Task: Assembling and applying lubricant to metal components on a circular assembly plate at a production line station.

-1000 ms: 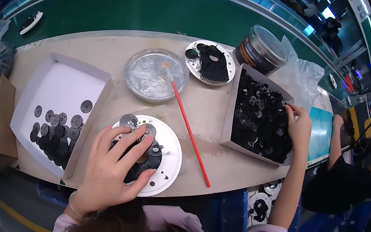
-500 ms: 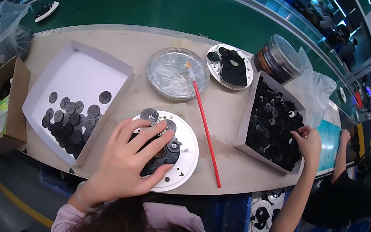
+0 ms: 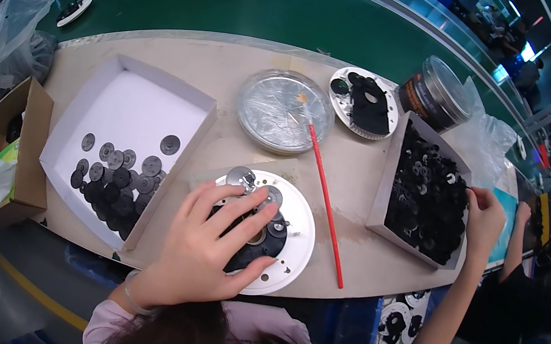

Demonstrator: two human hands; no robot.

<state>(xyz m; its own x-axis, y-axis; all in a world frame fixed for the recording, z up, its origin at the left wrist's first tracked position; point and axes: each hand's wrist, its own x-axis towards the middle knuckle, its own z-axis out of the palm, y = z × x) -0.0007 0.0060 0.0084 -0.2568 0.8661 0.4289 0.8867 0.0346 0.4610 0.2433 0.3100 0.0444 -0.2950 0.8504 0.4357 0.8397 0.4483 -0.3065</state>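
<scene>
My left hand point(image 3: 210, 244) lies spread over a round white plate point(image 3: 300, 230) at the table's near edge. Its fingers rest on the black and grey gears point(image 3: 278, 226) mounted there and hide part of them. To the right, my right hand point(image 3: 488, 216) is pinched at the right rim of a grey box point(image 3: 383, 189) heaped with small black parts point(image 3: 430, 196). A small black part point(image 3: 469, 190) shows at its fingertips, its exact shape too small to make out.
A white box point(image 3: 82, 120) with loose grey and black gears stands left. Farther back are a round clear-lidded dish point(image 3: 277, 118), a red-handled brush point(image 3: 327, 212) leaning on it, another white plate with a black assembly point(image 3: 370, 108), and a tub point(image 3: 439, 93). A co-worker's arm point(image 3: 517, 235) shows right.
My right hand has drawn back from over the black parts to the box's right rim, fingers pinched. My left hand stays on the plate. The whole view has shifted slightly.
</scene>
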